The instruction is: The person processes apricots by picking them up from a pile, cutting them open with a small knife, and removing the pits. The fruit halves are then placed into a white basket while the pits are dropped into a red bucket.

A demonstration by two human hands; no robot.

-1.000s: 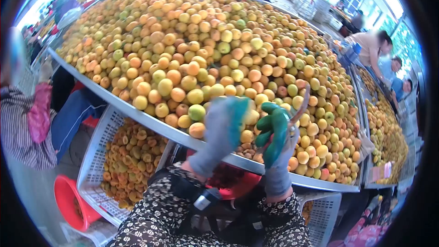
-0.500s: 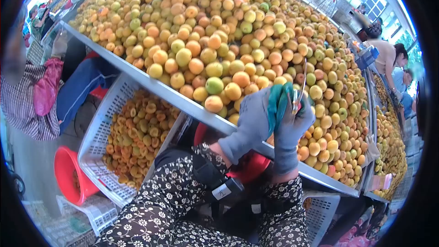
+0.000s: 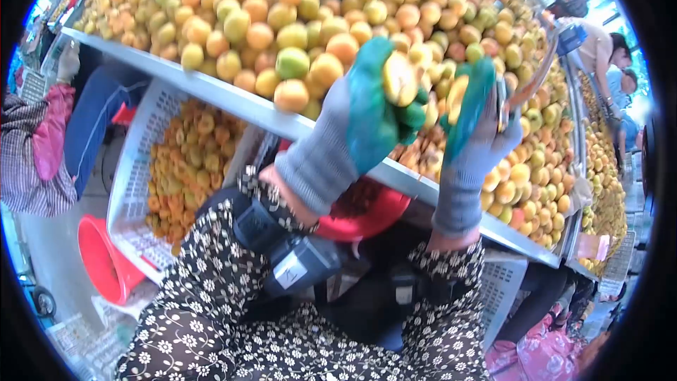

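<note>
My left hand [image 3: 360,127], in a grey glove with a green coated palm, is closed around an apricot half [image 3: 400,79], its cut face showing. Beside it, my right hand [image 3: 474,144], gloved the same way, holds another apricot half [image 3: 457,97] against its palm. A knife [image 3: 533,83] with a thin curved blade is also in the right hand, the blade pointing up and away; its handle is mostly hidden by the fingers. Both hands are raised over the front edge of a metal-rimmed table [image 3: 211,89] heaped with whole apricots [image 3: 282,14].
Below the hands is a red basin [image 3: 377,222] with dark contents. A white crate [image 3: 127,190] of apricot halves stands at left, near a red bucket [image 3: 106,261]. Another white crate [image 3: 504,286] is at lower right. Other people are at left and right.
My hands were together around one fruit; now they are apart, with an apricot half in each. The knife has swung outward to the right with my right hand. The view has shifted slightly.
</note>
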